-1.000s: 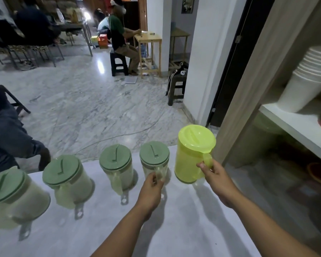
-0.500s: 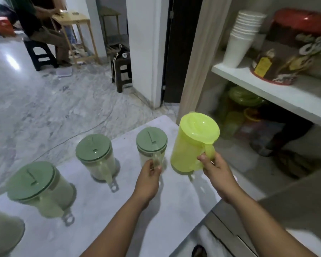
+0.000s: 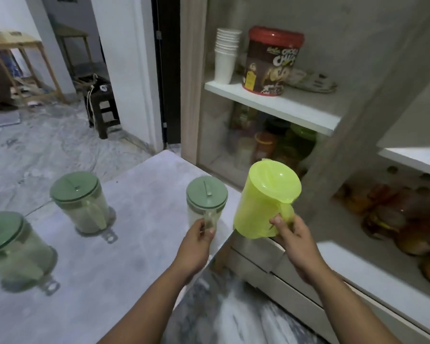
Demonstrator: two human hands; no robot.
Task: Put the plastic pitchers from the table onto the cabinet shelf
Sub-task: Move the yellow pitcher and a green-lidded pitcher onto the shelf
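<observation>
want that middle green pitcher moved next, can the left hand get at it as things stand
Probably not yet. The left hand is already gripping the handle of the near green pitcher, so it is occupied. The table between it and the middle pitcher looks bare, so the way is free once it lets go.

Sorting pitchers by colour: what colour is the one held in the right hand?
Bright yellow-green, lid included; the pitcher shows best in the head view.

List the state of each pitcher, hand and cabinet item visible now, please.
Yellow pitcher: lidded, lifted off the table, held by its handle.
Right hand: gripping the yellow pitcher's handle.
Nearest green-lidded pitcher: lidded, upright.
Left hand: gripping that pitcher's handle.
Two other green-lidded pitchers: lidded, standing on the table, untouched.
Paper cups: stacked on the shelf.
Red-lidded tub: closed.
</observation>
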